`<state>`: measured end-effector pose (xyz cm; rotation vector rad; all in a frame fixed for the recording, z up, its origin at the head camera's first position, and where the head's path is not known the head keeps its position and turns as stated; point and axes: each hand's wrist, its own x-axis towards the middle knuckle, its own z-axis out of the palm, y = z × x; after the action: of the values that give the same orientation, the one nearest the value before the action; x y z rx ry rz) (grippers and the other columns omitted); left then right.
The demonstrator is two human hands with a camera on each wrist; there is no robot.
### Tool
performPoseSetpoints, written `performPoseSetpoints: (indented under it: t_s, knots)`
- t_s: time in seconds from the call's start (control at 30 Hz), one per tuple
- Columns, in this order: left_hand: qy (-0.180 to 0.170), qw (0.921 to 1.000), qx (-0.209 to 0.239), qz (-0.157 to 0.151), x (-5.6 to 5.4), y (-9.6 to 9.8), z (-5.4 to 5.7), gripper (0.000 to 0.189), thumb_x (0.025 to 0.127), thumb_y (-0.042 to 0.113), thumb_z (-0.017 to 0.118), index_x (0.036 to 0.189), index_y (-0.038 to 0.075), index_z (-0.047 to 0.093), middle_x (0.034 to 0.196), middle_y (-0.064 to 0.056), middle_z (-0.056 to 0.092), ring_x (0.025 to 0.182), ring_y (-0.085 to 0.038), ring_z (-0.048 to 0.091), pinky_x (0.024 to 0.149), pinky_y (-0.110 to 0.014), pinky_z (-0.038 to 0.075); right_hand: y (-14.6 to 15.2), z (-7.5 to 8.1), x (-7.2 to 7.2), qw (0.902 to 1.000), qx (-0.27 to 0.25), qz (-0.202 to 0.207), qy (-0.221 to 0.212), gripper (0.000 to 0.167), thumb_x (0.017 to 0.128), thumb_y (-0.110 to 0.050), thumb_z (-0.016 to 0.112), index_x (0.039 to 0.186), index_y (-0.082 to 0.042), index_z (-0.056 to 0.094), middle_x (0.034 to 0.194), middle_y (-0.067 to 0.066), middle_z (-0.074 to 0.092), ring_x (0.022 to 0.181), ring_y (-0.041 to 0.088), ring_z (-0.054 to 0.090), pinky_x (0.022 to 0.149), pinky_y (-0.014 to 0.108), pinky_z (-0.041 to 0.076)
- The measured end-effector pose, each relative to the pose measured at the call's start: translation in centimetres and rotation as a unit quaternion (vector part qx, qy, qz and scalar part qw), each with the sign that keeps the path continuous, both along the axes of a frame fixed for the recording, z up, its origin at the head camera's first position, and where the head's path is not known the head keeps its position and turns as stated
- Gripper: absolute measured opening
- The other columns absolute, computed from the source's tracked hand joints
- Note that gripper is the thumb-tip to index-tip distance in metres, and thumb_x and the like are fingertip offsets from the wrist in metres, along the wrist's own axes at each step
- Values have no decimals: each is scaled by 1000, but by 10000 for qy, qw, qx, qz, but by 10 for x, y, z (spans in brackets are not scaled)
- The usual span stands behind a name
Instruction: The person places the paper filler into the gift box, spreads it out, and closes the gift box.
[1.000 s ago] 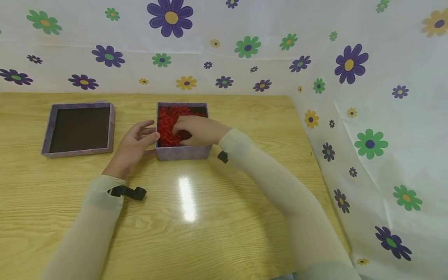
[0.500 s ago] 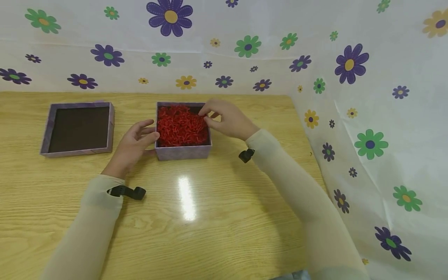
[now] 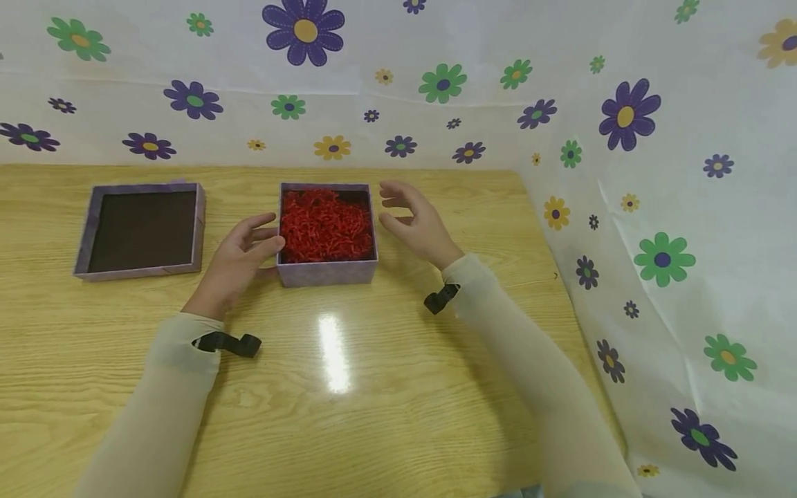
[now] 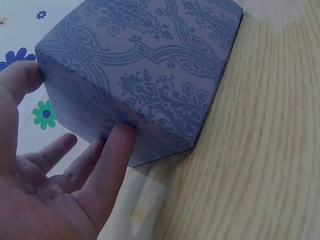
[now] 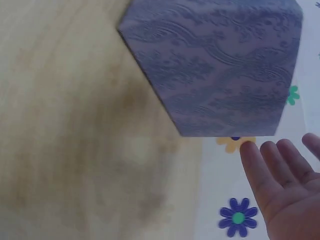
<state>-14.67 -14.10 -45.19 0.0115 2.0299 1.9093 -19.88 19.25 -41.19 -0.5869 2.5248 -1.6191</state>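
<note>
A lilac box (image 3: 327,273) with an embossed scroll pattern stands on the table, its top uncovered. Red shredded paper (image 3: 324,225) fills most of it, and a dark patch of the inside shows at the back right corner. My left hand (image 3: 236,259) rests against the box's left side, thumb at the rim and fingertips touching the wall, as the left wrist view also shows. To the right of the box, my right hand (image 3: 418,221) is held just off the wall, fingers relaxed and nothing in them.
The box lid (image 3: 146,232), dark inside with purple edges, lies upturned on the left. Wood-grain table (image 3: 373,415) spreads in front of the box. A white flower-print sheet (image 3: 473,41) rises behind the table and along its right side.
My right hand has come out of the red shredded paper and moved right, past the box's edge. The paper now spreads further across the box. My left hand has stayed at the left wall.
</note>
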Motion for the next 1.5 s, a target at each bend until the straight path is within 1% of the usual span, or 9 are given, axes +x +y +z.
performPoseSetpoints:
  t_s: [0.17,0.37,0.67,0.8,0.93,1.03,1.2,1.3,1.5]
  knots:
    - [130,9998,-130,33,2,1,0,70,102,47,64,162,24,36,159,-14,39,142,-34,44,95,-31,57,1,-9,9,9979,-404,121,-488,55,102,-16,65,152,-5,46,150,13,51,137,35,51,108,46,50]
    - [133,9997,-191,87,3,2,0,69,102,47,64,161,23,38,160,-13,39,143,-32,44,99,-34,56,-4,-19,17,9884,-1268,133,-827,56,102,-4,63,154,1,42,150,19,49,136,34,51,104,42,54]
    - [160,9997,-39,155,3,2,-1,68,101,46,66,160,23,41,159,-13,41,141,-30,47,91,-27,58,-12,-26,19,9894,-1302,154,-624,53,104,-1,60,154,-1,43,154,20,47,137,37,48,108,44,50]
    - [170,9997,-89,154,3,3,-1,68,101,46,65,160,23,41,158,-12,41,142,-30,46,94,-27,57,-13,-30,19,9918,-1155,1,-542,52,105,-6,60,154,-4,45,152,16,49,135,33,51,108,42,50]
    - [165,9997,-104,154,3,3,-1,68,102,46,65,160,24,40,159,-12,41,143,-31,44,96,-28,56,-14,-33,20,9916,-1213,30,-456,51,105,-5,60,154,-2,46,152,16,49,134,35,52,108,42,50]
    - [177,9996,-127,156,4,4,0,68,102,46,65,161,23,40,159,-12,41,143,-31,45,97,-30,56,-14,-36,21,9894,-1308,-17,-631,51,105,-5,59,154,-2,46,152,17,49,134,36,53,108,41,51]
    - [180,9995,-219,114,4,4,2,70,101,49,65,161,24,39,159,-11,41,143,-31,45,103,-41,54,-15,-38,23,9824,-1555,-251,-1000,49,105,-7,58,153,-4,48,148,19,52,133,34,55,106,41,52]
    - [169,9996,-239,53,3,4,3,71,101,50,64,162,24,37,160,-12,39,143,-31,44,105,-45,53,-16,-40,23,9814,-1599,-322,-1009,48,105,-8,59,152,-5,49,148,17,53,132,33,56,106,40,53]
    - [159,9994,-284,-86,3,1,3,71,102,50,61,163,24,34,162,-12,37,144,-31,43,106,-46,51,-17,-42,27,9800,-1705,-211,-1005,48,106,-11,58,153,-4,49,154,15,50,135,32,54,105,41,53]
